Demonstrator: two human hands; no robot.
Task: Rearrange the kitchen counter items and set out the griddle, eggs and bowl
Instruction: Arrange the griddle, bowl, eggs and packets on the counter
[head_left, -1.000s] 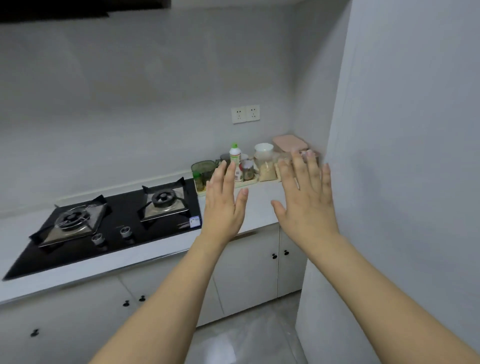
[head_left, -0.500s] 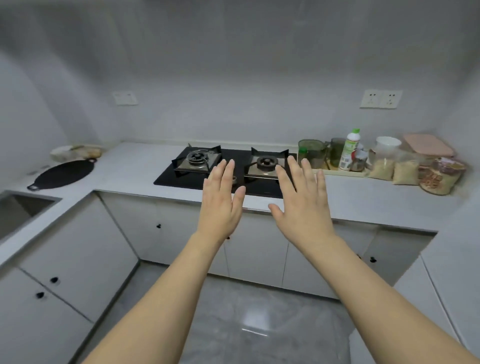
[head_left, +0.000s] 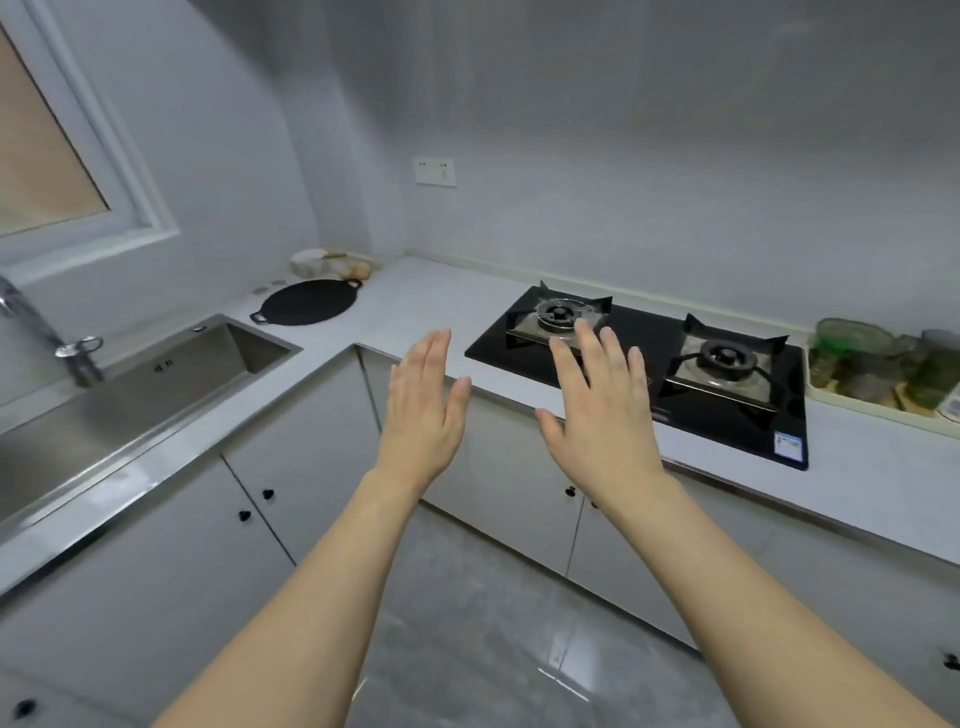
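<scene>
Griddle (head_left: 310, 301), black and round with small side handles, lies flat on the counter (head_left: 431, 306) in the corner, to the left of the stove (head_left: 644, 364) and just behind the sink (head_left: 171, 364). Behind the griddle, against the wall, stands a pale bowl (head_left: 311, 261) with some brownish round things beside it, maybe the eggs; they are too small to be sure. Both hands are raised in the air in front of the counter, well apart from the griddle. The left hand (head_left: 423, 410) has its grip fully open, fingers straight and together, and holds nothing. The right hand (head_left: 602, 415) is also wide open and empty, fingers spread. I judge they are prepared for reaching. Between stove and griddle the counter is bare, which gives room for sliding things, but the sink edge is close to the griddle.
</scene>
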